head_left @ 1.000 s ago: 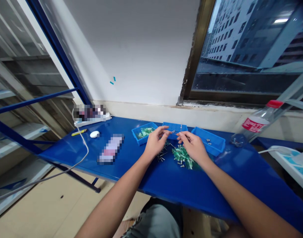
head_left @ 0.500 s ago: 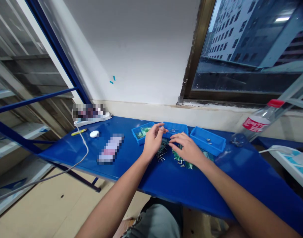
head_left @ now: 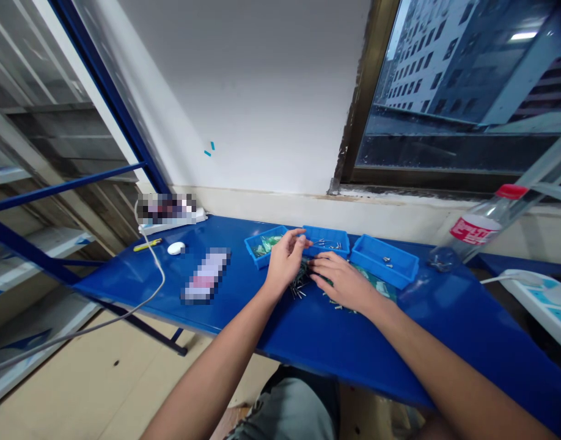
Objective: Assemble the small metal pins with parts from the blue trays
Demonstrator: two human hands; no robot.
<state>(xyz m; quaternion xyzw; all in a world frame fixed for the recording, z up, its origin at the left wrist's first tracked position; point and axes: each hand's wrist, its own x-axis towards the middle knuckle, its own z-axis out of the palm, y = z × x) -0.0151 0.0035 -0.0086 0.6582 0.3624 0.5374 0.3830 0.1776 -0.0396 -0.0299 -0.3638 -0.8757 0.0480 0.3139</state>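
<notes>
My left hand [head_left: 285, 260] is raised over the table in front of the middle blue bin [head_left: 347, 234], thumb and forefinger closed together. Whatever lies between those fingertips is too small to make out. My right hand [head_left: 342, 278] reaches over the pile of screws [head_left: 299, 288], fingers stretched and thumb apart, its tips at the pile's right side. Long thin screws stick out below my left hand. Shorter bolts [head_left: 338, 307] and green plastic bags [head_left: 385, 289] lie partly hidden under and beside my right hand. Several loose screws [head_left: 329, 244] rest inside the middle bin.
A left blue bin [head_left: 257, 261] holds green bags; a right blue bin [head_left: 406, 278] holds a few bolts. On the left are a pixelated phone [head_left: 205, 278], a white oval object [head_left: 175, 248], a yellow cutter [head_left: 147, 245] and a cable [head_left: 160, 269]. A plastic bottle [head_left: 475, 229] leans right.
My right hand has moved slightly left and down onto the pile, covering more of the short bolts and uncovering screws in the middle bin. My left hand has barely moved.
</notes>
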